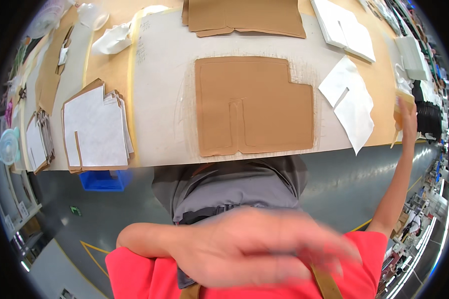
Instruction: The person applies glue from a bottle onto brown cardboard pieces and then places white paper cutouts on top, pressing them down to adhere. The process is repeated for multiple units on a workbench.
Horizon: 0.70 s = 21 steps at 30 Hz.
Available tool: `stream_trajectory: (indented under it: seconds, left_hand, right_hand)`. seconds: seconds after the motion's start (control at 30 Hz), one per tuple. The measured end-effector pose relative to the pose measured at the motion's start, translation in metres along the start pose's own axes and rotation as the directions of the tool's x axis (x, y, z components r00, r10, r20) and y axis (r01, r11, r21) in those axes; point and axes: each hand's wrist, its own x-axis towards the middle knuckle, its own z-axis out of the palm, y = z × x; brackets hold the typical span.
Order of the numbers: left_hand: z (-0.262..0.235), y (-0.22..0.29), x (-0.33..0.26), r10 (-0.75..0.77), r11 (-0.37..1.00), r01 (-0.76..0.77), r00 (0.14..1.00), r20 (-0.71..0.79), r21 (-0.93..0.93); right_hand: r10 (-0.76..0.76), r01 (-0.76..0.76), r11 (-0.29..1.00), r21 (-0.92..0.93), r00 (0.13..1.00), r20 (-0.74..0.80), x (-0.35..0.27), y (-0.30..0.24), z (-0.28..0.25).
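Right hand [408, 117] is reaching out to the bench's far edge; left hand [264, 246] is sweeping across the chest.

Right fingers are closing on a yellowish object [403, 102], kind unclear; white sheets [351, 102] are lying just left of it, brown template [254, 104] further left. Left hand is blurring, fingers loosely spread, empty.

Left hand [264, 249] blurred across chest, right hand [408, 115] outstretched

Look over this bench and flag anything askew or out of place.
The white cut sheet at the table's right end lies tilted, with one corner hanging over the table edge. The brown cardboard panel in the middle lies flat and square. The stacks at left are slightly fanned. Nothing looks spilled or torn.
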Motion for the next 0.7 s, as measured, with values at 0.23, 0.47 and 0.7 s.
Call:
stream_trajectory:
  seconds: [0.23,0.47,0.7]
  left_hand:
    - [0.04,-0.005,0.033,-0.331,0.655,0.456,0.89,0.314,-0.602]
    - [0.009,-0.043,0.04,-0.219,0.877,0.373,0.871,0.441,-0.301]
    - [-0.028,-0.024,0.048,-0.341,0.94,0.341,0.94,0.011,0.026]
  right_hand:
    - [-0.542,0.271,0.623,-0.734,0.826,-0.156,-0.008,0.006,0.061]
    - [-0.375,0.383,0.923,-0.018,0.911,0.173,-0.015,-0.074,0.108]
    - [-0.086,0.059,0.996,0.069,0.858,0.506,0.033,-0.086,0.123]
